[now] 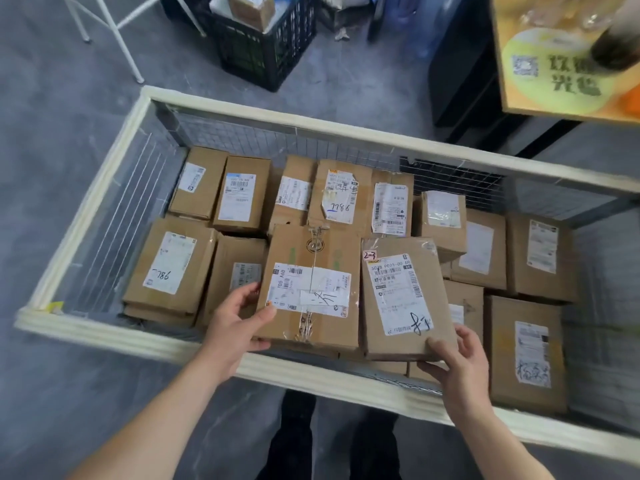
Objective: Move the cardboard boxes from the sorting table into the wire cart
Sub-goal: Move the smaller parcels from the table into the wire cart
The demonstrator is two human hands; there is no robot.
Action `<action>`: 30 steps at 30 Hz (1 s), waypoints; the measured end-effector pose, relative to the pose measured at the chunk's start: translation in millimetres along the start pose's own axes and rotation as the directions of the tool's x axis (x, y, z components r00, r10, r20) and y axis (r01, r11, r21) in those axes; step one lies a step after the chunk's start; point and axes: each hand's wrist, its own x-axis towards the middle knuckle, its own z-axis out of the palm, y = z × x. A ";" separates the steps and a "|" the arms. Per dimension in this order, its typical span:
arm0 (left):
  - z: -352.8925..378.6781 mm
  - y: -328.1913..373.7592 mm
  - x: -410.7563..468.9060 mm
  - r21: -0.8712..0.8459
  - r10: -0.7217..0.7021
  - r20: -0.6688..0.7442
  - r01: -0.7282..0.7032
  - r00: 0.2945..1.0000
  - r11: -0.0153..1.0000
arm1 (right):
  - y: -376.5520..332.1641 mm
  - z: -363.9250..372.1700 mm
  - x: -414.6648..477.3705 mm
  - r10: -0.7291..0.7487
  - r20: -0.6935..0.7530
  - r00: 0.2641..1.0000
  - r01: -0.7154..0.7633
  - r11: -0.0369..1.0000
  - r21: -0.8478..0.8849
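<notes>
In wire cart (86, 216), brown labelled cardboard boxes (311, 285)

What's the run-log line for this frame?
stage: placing in wire cart | left hand: grips taped box | right hand: grips box tagged 2-3 | both boxes above packed layer

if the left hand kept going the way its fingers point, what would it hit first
Probably the box with the taped seam, whose left edge the left hand already grips; depth is unclear, but nothing else lies between.
</notes>
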 end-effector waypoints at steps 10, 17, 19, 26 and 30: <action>-19.4 8.1 30.1 0.087 -0.124 0.058 0.119 0.991 0.989 | 4.4 11.2 13.8 0.076 0.083 0.994 -0.064 0.988 -0.140; -19.6 2.9 50.5 0.265 -0.270 0.118 0.231 0.956 0.936 | 7.4 14.4 23.8 0.194 0.133 0.972 -0.154 0.951 -0.267; -14.6 1.2 56.0 0.369 -0.289 0.115 0.229 0.950 0.901 | 7.7 19.7 27.4 0.242 0.149 0.959 -0.177 0.918 -0.355; 2.8 -3.2 65.8 0.541 -0.246 0.078 0.166 0.966 0.824 | 13.6 31.0 41.7 0.248 0.137 0.959 -0.161 0.875 -0.457; 1.0 -1.0 69.4 0.562 -0.204 0.048 0.143 0.978 0.815 | 16.5 34.4 41.0 0.250 0.148 0.957 -0.154 0.868 -0.473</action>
